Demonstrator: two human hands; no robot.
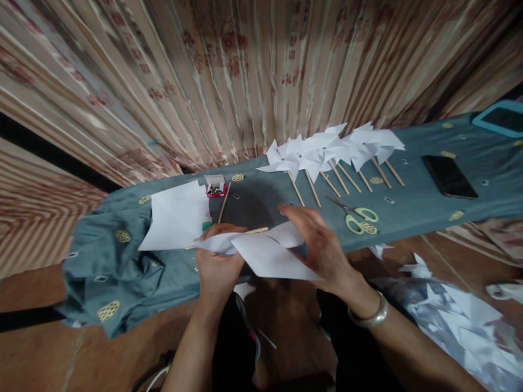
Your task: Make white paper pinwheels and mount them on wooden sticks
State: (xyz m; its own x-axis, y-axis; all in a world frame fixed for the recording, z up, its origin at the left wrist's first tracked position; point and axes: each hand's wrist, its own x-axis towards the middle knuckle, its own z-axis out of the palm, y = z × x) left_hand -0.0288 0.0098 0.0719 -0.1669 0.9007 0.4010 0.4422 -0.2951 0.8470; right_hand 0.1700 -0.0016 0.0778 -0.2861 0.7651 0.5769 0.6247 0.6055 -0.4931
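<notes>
My left hand [220, 267] is wrapped round a white paper pinwheel [272, 256] near the front edge of the cloth-covered board. A thin wooden stick [257, 231] shows behind its paper blades. My right hand [322, 245], with a silver bangle at the wrist, has its fingers stretched and apart beside the pinwheel's right blades. Its palm is close against the paper; whether it presses on it I cannot tell. Beyond my left hand lie a loose wooden stick [224, 203] and a small red box [216, 188] of metal pins. A green cap [207, 225] peeks out by my left fingers.
White paper sheets [175, 218] lie at the left. Several pinwheels on sticks [322, 149] lie in a row at the back. Green-handled scissors [355, 215], a black phone [449, 177] and a blue-framed tablet [500, 117] are rightward. A clear bag [453, 316] of paper pieces stands below right.
</notes>
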